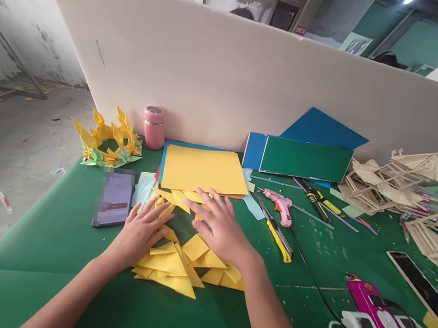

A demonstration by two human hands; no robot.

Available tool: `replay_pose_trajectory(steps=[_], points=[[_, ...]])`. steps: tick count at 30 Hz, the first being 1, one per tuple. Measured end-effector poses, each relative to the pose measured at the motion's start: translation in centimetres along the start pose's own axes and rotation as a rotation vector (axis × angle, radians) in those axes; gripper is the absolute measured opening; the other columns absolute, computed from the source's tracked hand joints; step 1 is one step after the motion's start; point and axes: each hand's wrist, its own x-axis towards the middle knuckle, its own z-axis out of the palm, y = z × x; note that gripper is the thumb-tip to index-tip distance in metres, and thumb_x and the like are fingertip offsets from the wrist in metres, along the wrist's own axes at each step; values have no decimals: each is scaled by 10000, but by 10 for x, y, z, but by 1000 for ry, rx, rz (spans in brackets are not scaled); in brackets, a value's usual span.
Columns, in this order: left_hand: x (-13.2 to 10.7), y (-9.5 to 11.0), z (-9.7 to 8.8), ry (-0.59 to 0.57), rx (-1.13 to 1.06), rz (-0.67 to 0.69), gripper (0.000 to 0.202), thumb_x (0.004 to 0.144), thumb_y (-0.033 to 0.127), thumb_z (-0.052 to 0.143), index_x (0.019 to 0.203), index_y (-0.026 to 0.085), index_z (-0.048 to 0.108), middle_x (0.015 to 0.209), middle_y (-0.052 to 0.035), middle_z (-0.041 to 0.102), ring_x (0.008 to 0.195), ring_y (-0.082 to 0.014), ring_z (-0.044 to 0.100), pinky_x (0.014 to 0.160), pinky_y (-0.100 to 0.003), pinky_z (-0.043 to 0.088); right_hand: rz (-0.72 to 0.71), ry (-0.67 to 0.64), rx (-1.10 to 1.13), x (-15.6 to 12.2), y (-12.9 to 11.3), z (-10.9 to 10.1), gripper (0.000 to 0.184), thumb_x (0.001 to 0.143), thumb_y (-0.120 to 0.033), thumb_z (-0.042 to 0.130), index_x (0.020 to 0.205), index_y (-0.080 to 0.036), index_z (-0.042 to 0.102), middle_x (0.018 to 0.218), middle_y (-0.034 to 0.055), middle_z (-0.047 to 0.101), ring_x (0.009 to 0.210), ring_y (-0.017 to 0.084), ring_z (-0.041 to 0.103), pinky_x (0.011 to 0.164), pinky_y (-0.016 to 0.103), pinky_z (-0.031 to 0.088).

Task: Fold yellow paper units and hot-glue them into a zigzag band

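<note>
Folded yellow paper pieces lie in a loose heap on the green table, close in front of me. Over the left part of the heap is my left hand, palm down with its fingers apart, near or touching the pieces. My right hand spreads its fingers above the heap's right side, holding nothing I can see. Just beyond both hands rests a stack of coloured sheets with a yellow sheet on top. Some folded pieces are partly hidden under my hands.
Left are a phone, a pink flask and a yellow-green paper crown. On the right lie a yellow utility knife, a pink glue gun, its cord, pliers, a power strip and wooden stick models. A pale board stands behind.
</note>
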Motion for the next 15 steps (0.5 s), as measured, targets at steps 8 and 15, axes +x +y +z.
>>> replay_pose_trajectory(steps=[8,15], points=[[0,-4,9,-19,-31,93,388,957,289,375,1323,259,502,1471,-50,397,1400,-263,251,1090,-472,334,-57,-320,41,55,16,34,482,997,-353,344,1459,-383,210,1553,-70,153,1449,217,19,1120,617,48],[5,-4,10,-2,-61,103,366,955,287,388,1285,243,539,1444,-50,438,1398,-251,260,1098,-437,348,4,-326,82,22,39,31,461,999,-365,311,1455,-370,243,1552,-79,155,1448,198,-1,1136,580,4]])
